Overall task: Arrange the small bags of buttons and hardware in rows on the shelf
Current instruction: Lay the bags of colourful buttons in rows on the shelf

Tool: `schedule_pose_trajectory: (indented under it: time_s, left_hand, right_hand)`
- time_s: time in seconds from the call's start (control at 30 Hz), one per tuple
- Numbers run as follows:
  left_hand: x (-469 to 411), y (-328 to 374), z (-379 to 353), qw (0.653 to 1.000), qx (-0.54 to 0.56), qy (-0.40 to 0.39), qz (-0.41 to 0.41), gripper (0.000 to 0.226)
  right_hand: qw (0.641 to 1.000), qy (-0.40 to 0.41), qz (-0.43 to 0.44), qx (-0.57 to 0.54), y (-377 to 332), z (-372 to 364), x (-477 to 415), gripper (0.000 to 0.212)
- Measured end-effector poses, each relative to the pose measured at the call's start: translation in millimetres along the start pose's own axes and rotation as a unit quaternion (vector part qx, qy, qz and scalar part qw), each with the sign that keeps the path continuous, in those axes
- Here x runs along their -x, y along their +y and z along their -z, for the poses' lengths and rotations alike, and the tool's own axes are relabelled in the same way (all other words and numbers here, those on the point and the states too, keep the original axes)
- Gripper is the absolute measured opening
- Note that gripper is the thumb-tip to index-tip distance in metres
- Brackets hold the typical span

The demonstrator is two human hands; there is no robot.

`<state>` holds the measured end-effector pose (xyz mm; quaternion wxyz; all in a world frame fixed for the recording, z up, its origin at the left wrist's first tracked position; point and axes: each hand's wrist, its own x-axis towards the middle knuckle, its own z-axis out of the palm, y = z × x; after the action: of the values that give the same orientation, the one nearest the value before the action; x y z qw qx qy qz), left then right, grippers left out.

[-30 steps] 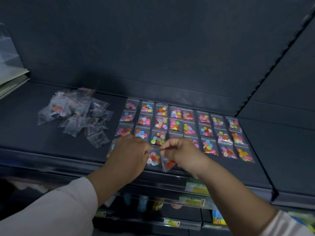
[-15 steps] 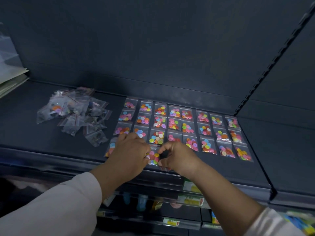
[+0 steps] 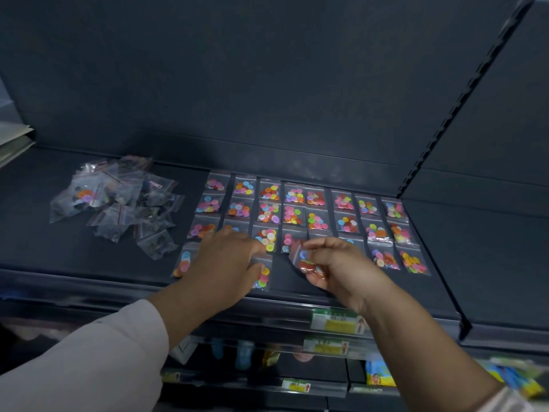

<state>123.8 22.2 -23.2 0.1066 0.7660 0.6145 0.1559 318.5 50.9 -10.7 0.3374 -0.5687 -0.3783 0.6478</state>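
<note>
Head cam, only one view here. The dark shelf (image 3: 89, 263) runs across the middle of the frame. The rows of button bags (image 3: 318, 221) sit centre to centre-right. They're small clear bags of bright buttons, laid flat and packed close in neat columns. The front row is patchy, with a bare strip of shelf at lower centre between the two hands.

The left hand (image 3: 222, 263) lies palm down with the fingers stretched out fairly flat, resting on the front-left bags. One front-row bag (image 3: 263, 276) pokes out on its right side and an end bag (image 3: 184, 260) on its left.

The right hand (image 3: 344, 269), just right of centre, pinches a button bag (image 3: 306, 260) between thumb and fingers. The bag is tilted, and I can't tell if its bottom corner touches the shelf.

The pile of loose bags (image 3: 118, 203) is heaped at mid-left, near the left column of the rows. Most of it looks like dark hardware, and one bag has orange and pink buttons.

There's a pale sleeve (image 3: 89, 361) at bottom left, price labels (image 3: 335, 322) on the lower shelf edges at bottom centre-right, and some papers (image 3: 12, 138) at the far left edge.
</note>
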Motion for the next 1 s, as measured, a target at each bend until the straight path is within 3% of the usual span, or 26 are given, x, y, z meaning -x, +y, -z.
schedule_pose_trajectory:
  time_s: [0.07, 0.13, 0.23, 0.4, 0.53, 0.63, 0.73, 0.83, 1.0]
  left_hand:
    - [-0.3, 14.3, 3.3, 0.984, 0.163, -0.017, 0.069, 0.034]
    - [-1.9, 30.2, 7.2, 0.936, 0.322, -0.053, 0.129, 0.031]
    - [-6.8, 43.1, 12.4, 0.892, 0.407, -0.068, 0.183, 0.017]
    - [-10.9, 43.5, 15.8, 0.859, 0.458, -0.038, 0.224, 0.012]
    - [-10.1, 43.6, 13.8, 0.873, 0.445, -0.027, 0.197, 0.018]
    - [-9.9, 48.5, 13.1, 0.870, 0.453, -0.044, 0.188, 0.014]
    - [-8.2, 54.5, 13.2, 0.837, 0.503, -0.067, 0.207, 0.004]
    - [-6.9, 53.6, 8.0, 0.832, 0.503, -0.114, 0.204, 0.035]
    - [-7.7, 49.1, 7.3, 0.845, 0.474, -0.119, 0.219, 0.042]
  right_hand:
    - [0.997, -0.023, 0.000, -0.078, 0.3, -1.7, 3.4, 0.019]
    - [0.992, -0.053, 0.014, -0.117, 1.6, -4.9, 6.4, 0.022]
    - [0.991, -0.076, 0.048, -0.097, 2.6, -10.2, 12.4, 0.023]
    - [0.996, -0.055, 0.067, 0.008, 2.3, -7.0, 19.1, 0.023]
    - [0.991, -0.106, 0.041, 0.068, -0.5, -0.1, 24.6, 0.015]
    - [0.992, -0.088, 0.056, 0.070, -3.4, 2.7, 24.6, 0.006]
    - [0.995, -0.070, 0.062, 0.046, -3.2, 2.4, 24.5, 0.010]
    - [0.997, -0.060, 0.044, 0.009, -0.9, 3.8, 23.9, 0.012]
    - [0.999, -0.031, 0.012, 0.008, 6.1, 5.7, 19.1, 0.013]
